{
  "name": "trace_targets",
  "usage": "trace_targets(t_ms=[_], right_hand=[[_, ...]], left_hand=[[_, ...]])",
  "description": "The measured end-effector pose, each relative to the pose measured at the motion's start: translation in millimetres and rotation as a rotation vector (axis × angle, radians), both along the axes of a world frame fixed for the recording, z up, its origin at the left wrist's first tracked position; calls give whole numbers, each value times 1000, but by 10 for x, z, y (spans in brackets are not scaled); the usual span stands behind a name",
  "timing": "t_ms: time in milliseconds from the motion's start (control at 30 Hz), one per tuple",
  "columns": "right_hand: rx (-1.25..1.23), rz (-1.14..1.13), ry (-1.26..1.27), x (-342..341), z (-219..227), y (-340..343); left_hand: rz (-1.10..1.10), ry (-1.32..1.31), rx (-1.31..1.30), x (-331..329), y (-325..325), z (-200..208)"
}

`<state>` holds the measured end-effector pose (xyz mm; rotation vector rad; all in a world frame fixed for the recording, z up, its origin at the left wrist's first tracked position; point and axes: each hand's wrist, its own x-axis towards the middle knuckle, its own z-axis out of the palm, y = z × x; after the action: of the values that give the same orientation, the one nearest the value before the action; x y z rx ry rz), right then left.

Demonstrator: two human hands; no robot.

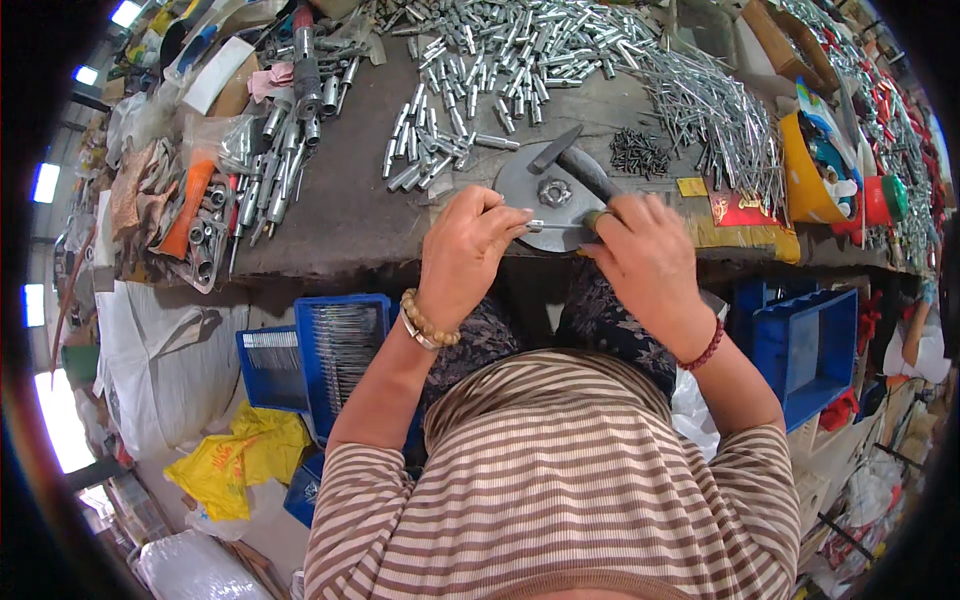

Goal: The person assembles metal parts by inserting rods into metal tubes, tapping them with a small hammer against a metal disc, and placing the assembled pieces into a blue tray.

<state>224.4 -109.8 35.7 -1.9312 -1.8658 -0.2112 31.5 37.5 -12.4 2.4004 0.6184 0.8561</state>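
Both of my hands meet over the front of a round grey metal disc (520, 188) at the bench edge. My left hand (462, 250) is closed, pinching a short silver metal sleeve (535, 226) between thumb and fingertips. Closed on a thin metal rod (568, 227), my right hand (648, 255) lines it up with the sleeve. Whether the rod's tip is inside the sleeve I cannot tell. A hammer (585, 172) lies across the disc, its handle running toward my right fingers. At the disc's middle sits a toothed metal hub (554, 191).
Loose silver sleeves (470, 90) are heaped at the back, with thin rods (715, 120) and small dark screws (638, 153) to the right. Tools, including an orange-handled one (190, 210), crowd the left. A yellow container (808, 170) stands right. Blue bins (345, 350) sit below the bench.
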Motion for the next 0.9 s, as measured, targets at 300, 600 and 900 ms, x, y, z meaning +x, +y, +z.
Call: trace_targets(t_ms=[300, 600, 900], right_hand=[[-365, -60, 731, -205, -186, -170], [-519, -131, 1339, -482, -263, -218], [-598, -64, 1232, -707, -231, -139]], left_hand=[[146, -191, -233, -76, -400, -34], [112, -388, -1164, -72, -569, -72], [262, -627, -1183, -423, -516, -40]])
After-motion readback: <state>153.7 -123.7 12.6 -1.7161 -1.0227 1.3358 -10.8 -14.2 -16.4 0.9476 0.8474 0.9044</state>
